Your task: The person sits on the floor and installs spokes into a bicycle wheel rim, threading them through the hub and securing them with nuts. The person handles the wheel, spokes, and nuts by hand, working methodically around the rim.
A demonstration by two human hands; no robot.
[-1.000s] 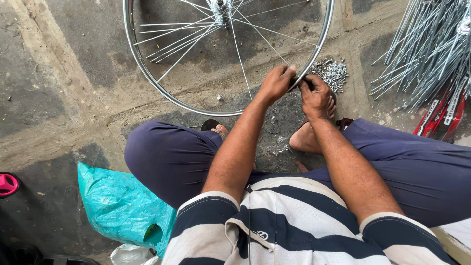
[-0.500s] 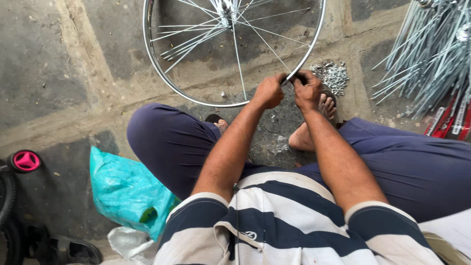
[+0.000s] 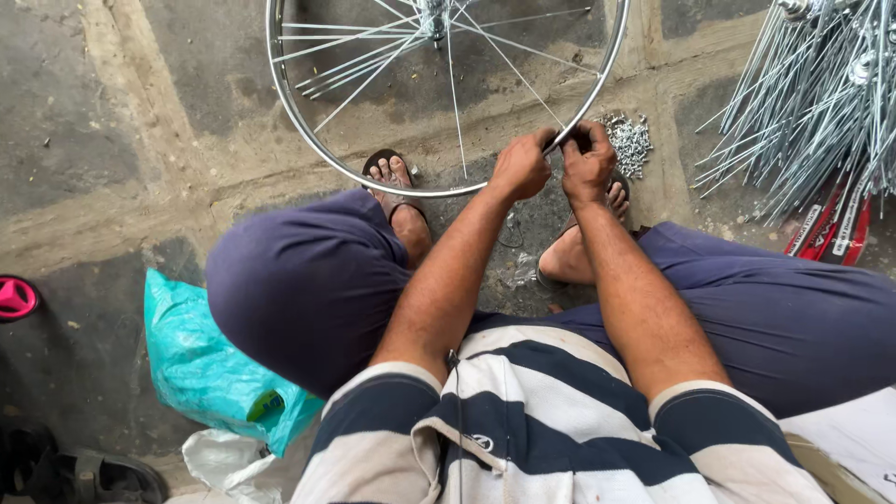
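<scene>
Nearest, a navy-and-white striped shirt (image 3: 523,420) and navy trousers (image 3: 317,289) are seen; the person is seated low with knees spread, so the work is kept between the feet. A teal plastic bag (image 3: 201,364) is slumped beside the left thigh, a white bag (image 3: 224,462) below it, a dark sandal (image 3: 89,476) at the corner.

The bicycle wheel rim (image 3: 373,173) is stood just ahead of the sandalled feet, its lower edge brought within arm's reach. The left hand (image 3: 521,166) is curled closed on the rim's edge; the right hand (image 3: 588,163) is pinched tight at the same spot, apparently on a spoke end, though what is gripped is hidden.

Just beyond, a small heap of silver spoke nipples (image 3: 630,142) is kept handy. Far right, a bundle of loose spokes (image 3: 821,103) is fanned over red flat packets (image 3: 826,229) with white lettering. A pink round object (image 3: 14,299) sits at the left edge.
</scene>
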